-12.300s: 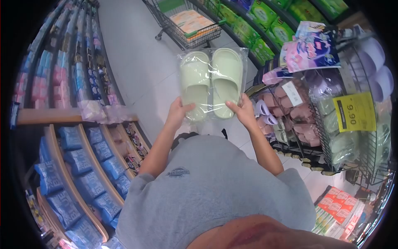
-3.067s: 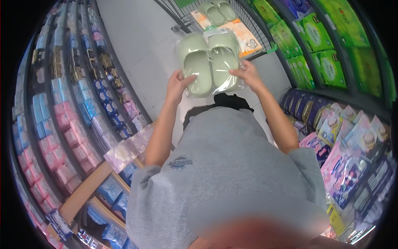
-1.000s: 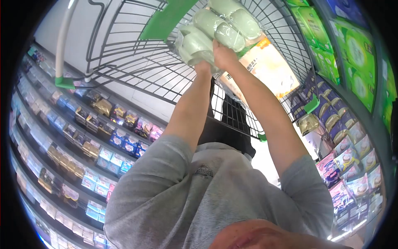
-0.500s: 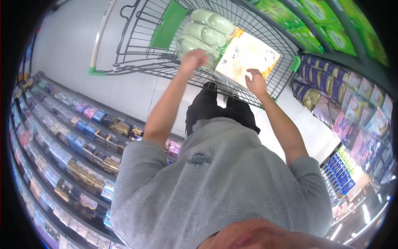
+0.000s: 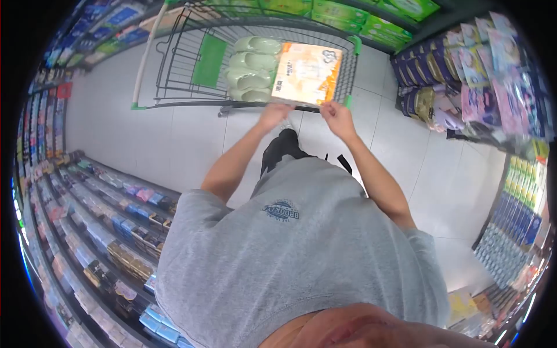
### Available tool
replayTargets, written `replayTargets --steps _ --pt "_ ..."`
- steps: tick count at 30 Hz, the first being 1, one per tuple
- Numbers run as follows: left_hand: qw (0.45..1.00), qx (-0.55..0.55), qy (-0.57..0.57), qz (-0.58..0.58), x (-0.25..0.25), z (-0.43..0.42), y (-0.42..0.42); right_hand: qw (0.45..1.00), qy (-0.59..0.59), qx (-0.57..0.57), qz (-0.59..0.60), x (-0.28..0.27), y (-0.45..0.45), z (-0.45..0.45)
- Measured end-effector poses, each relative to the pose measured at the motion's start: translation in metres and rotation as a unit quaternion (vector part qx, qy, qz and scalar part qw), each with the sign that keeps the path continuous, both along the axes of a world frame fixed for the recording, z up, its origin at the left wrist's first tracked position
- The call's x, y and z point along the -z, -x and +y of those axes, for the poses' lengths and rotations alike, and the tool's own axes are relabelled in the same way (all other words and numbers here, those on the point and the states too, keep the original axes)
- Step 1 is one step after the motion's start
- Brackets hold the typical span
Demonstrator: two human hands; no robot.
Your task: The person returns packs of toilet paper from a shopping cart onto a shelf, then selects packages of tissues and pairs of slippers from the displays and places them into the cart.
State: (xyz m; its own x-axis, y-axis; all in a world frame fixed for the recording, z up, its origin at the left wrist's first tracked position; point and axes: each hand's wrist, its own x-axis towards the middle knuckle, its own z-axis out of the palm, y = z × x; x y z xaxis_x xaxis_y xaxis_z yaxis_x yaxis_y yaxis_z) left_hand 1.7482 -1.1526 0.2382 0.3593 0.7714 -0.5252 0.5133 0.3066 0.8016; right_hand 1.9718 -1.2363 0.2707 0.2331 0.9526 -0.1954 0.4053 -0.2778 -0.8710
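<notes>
Well, from the head camera's view I can see a person in a grey T-shirt (image 5: 284, 249) reaching forward with both arms toward a shopping trolley (image 5: 210, 60) standing crosswise ahead. Left hand (image 5: 274, 118) and right hand (image 5: 338, 120) are apart from each other, both at the trolley's near side by the lower edge of an orange-and-white pack (image 5: 307, 74). Motion blurs the left hand; the right has its fingers bent near the wire rim. I cannot tell whether either one is clamped on anything.

Inside the basket, the pack lies flat at the right-hand end. Just beside it, to its left, sit pale green slippers (image 5: 250, 77) in shiny clear wrapping, lined up one behind another. The near wire side stands between the person's body and these goods.

Close behind the trolley's far side runs a shelf of green packets (image 5: 339, 13), leaving little room there. Over to the right, purple packets (image 5: 420, 69) and pink packets (image 5: 481, 104) crowd a display at the aisle's edge, and farther down that side comes a stack of blue and white goods (image 5: 513, 217), too small to make out. Long shelves (image 5: 110, 214) full of small packages close off the left. Pale floor tiles (image 5: 400, 156) lie between, with one leg in dark trousers (image 5: 277, 155) showing below the hands.
</notes>
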Motion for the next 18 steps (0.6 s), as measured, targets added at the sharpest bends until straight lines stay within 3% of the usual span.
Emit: replayTargets --steps 1,2,4,7,9,10,11,15,17,18 --pt "0.996 0.075 -0.037 0.007 0.039 -0.026 -0.013 1.000 -0.009 0.005 -0.011 0.007 -0.010 -0.038" --pt "0.975 0.187 -0.022 0.118 0.040 -0.047 -0.031 0.999 0.033 -0.004 -0.028 0.018 -0.024 -0.079" --pt "0.919 0.316 -0.126 0.201 0.082 -0.105 -0.053 0.992 0.087 -0.021 -0.086 0.057 -0.064 -0.172" --pt "0.881 0.396 -0.083 0.244 0.038 -0.166 -0.096 0.972 0.187 0.058 -0.133 0.166 -0.144 -0.370" --pt "0.886 0.408 -0.083 0.205 0.026 -0.195 -0.127 0.890 0.355 0.283 0.036 0.140 -0.173 -0.489" --pt "0.880 0.422 -0.112 0.189 0.032 -0.203 -0.141 0.829 0.379 0.393 0.121 0.157 -0.189 -0.558" --pt "0.882 0.423 -0.118 0.170 0.035 -0.208 -0.155 0.772 0.347 0.512 0.147 0.122 -0.188 -0.602" --pt "0.866 0.435 -0.190 0.160 0.040 -0.214 -0.203 0.669 0.312 0.658 0.149 0.089 -0.188 -0.769" --pt "0.872 0.429 -0.152 0.180 0.040 -0.212 -0.220 0.600 0.287 0.731 0.153 0.072 -0.170 -0.797" --pt "0.866 0.439 -0.163 0.175 0.047 -0.210 -0.226 0.569 0.265 0.754 0.193 0.108 -0.161 -0.827"
